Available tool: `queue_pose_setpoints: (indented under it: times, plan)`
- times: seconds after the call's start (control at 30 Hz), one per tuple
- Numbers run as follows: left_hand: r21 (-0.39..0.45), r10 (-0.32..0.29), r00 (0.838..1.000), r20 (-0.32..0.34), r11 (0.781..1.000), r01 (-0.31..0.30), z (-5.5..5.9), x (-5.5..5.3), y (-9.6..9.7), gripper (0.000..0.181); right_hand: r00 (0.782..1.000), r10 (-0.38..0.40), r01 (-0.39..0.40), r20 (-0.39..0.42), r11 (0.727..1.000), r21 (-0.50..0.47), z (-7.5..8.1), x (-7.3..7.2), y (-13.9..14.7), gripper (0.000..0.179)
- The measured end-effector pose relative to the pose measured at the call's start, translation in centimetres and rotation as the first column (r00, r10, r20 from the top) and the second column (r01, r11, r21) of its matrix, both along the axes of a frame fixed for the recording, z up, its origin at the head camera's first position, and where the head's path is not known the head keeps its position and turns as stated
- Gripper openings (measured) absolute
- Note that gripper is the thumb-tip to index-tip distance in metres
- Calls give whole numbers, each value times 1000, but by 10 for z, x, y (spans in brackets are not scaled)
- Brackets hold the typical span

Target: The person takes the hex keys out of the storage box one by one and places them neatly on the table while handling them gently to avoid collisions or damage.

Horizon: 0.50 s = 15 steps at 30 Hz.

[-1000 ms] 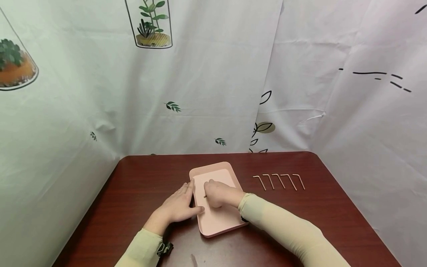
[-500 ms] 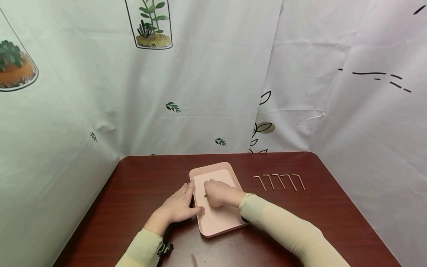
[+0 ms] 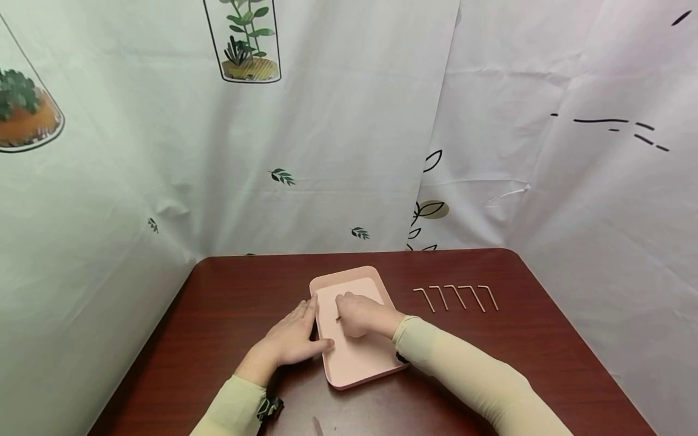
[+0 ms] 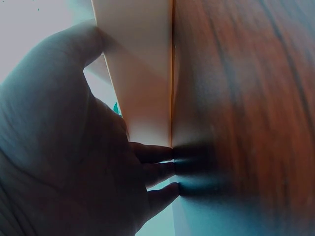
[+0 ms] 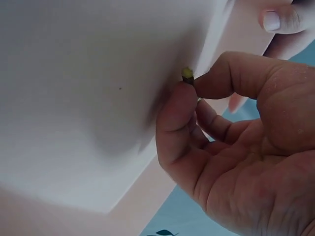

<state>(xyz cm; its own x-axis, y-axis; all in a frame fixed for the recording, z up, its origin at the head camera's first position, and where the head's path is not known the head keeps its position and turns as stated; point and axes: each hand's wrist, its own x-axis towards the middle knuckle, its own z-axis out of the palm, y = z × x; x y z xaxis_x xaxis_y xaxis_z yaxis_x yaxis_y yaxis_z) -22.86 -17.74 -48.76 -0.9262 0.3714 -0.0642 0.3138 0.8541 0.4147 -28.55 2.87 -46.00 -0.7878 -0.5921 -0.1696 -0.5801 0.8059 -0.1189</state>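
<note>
A shallow pink tray lies askew on the dark red wooden table. My left hand holds its left side, thumb over the rim and fingers along the outer wall. In the left wrist view the fingertips reach down to the table beside that wall. My right hand is over the tray's inside and pinches a small hex key between thumb and index finger. Only its six-sided, brassy end shows; the fingers hide the rest. In the right wrist view, a tiny dark speck marks the tray floor.
Several L-shaped hex keys lie in a row on the table, right of the tray. A white curtain printed with plants hangs behind the table and along both sides.
My right hand has shifted very slightly to the right over the tray, still pinching the hex key. My left hand, the tray and the row of keys stay where they were.
</note>
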Motion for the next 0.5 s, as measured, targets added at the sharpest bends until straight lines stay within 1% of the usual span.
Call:
queue_pose_setpoints:
  times: [0.17,0.37,0.5]
  plan:
    - [-6,1,1000,2,1000,-1,0,0,0,118,1000,-5,5,-2,1000,-15,3,1,2,32]
    - [-11,-3,1000,-5,1000,3,-1,0,0,118,1000,-12,12,-14,1000,-21,6,-2,3,34]
    - [-8,2,1000,-1,1000,-2,1,0,0,119,1000,-19,19,-3,999,-40,12,-1,6,33]
